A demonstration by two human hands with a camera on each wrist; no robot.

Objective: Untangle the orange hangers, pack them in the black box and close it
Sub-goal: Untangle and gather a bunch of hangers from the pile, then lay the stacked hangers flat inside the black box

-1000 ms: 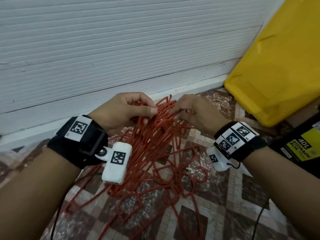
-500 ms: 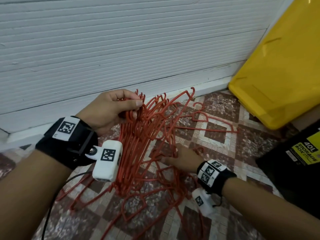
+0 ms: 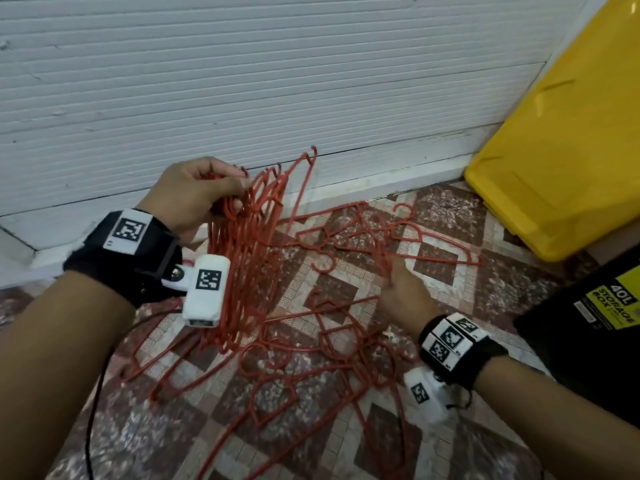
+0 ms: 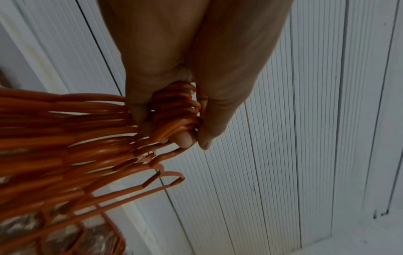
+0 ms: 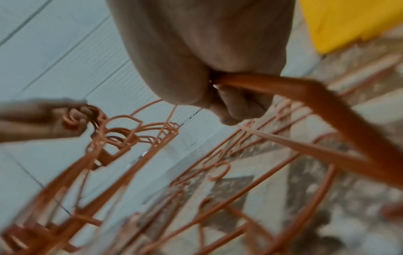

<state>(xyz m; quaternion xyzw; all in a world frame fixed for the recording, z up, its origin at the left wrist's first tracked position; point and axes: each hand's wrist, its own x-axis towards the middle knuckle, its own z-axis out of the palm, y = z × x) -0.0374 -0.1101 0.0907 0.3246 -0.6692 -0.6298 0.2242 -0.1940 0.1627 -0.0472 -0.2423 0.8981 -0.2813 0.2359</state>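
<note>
The job is at the untangling step, and no hanger looks packed yet.

Closest to the person, a loose tangle of orange hangers lies on the tiled floor. The black box sits just to the right of this tangle, and only its corner with a yellow label shows.

A bit farther, the right hand reaches down into the tangle. Its fingers are curled round one hanger bar, gripping it.

Farther still, left of the tangle, the left hand holds up a neat bunch of hangers. Its fingers and thumb pinch the hooks together.

Behind the tangle is the white slatted wall, and a yellow lid leans on it to the right.

Next, I think the right hand should lift its hanger slowly. It may need a wiggle so it slips free of the others, then its hook can join the bunch.
</note>
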